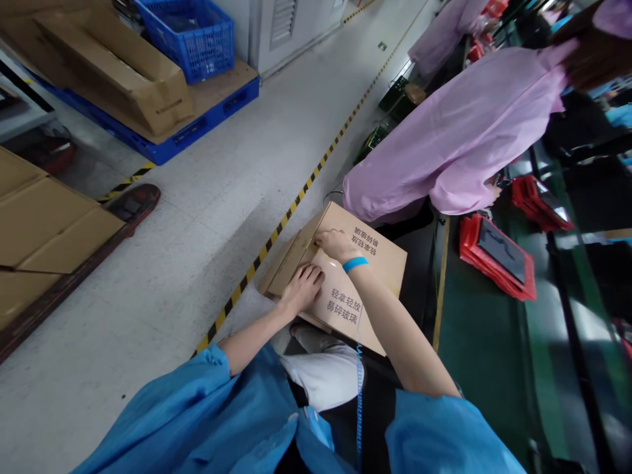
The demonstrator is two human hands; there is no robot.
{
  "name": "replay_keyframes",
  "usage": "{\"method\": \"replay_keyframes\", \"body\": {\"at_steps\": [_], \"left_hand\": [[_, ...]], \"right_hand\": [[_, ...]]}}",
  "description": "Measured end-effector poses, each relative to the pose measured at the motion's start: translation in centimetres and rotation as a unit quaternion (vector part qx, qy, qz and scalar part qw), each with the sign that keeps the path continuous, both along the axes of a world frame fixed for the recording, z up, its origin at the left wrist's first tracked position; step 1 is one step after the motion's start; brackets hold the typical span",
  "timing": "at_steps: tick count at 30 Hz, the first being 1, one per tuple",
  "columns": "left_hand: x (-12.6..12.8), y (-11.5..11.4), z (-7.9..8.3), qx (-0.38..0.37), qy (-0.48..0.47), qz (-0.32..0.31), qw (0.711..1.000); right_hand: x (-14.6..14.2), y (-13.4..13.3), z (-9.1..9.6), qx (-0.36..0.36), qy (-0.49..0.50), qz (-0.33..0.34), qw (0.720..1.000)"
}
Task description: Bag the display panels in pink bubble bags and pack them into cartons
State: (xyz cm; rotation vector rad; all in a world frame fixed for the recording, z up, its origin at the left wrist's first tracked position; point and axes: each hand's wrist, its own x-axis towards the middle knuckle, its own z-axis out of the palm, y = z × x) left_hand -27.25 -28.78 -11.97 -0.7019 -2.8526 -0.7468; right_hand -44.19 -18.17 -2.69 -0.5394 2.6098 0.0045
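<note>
A closed brown cardboard box with printed characters sits in front of my knees, beside the green workbench. My left hand lies on the near part of its lid, fingers curled and pressing down. My right hand, with a blue wrist strap and coiled cord, reaches to the far left edge of the lid, fingers bent and pinched at the flap seam. What the fingertips hold, if anything, I cannot make out.
A person in a pink coat bends over right behind the box. Red trays lie on the green bench. A yellow-black floor line runs past the box. Cardboard boxes, a blue pallet and blue crate stand left.
</note>
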Motion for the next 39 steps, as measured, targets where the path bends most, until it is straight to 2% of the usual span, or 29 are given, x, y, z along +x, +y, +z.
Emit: {"method": "replay_keyframes", "body": {"at_steps": [6,13,20,34,39], "left_hand": [[-0.1,0.0,0.2,0.008,0.007,-0.003,1.000],[-0.1,-0.1,0.3,0.008,0.020,0.002,1.000],[-0.1,-0.2,0.0,0.013,0.013,0.001,1.000],[-0.1,-0.2,0.1,-0.006,0.006,0.004,1.000],[-0.1,-0.3,-0.1,0.008,-0.004,0.004,1.000]], "right_hand": [[-1.1,1.1,-0.1,-0.077,-0.014,-0.033,0.996],[0.0,1.7,-0.9,-0.137,-0.037,-0.075,0.987],[0.4,2.0,-0.6,-0.092,-0.043,-0.062,0.993],[-0.2,0.2,-0.8,0.020,-0.033,0.010,0.999],[0.9,-0.3,-0.5,0.047,-0.007,0.002,0.999]]}}
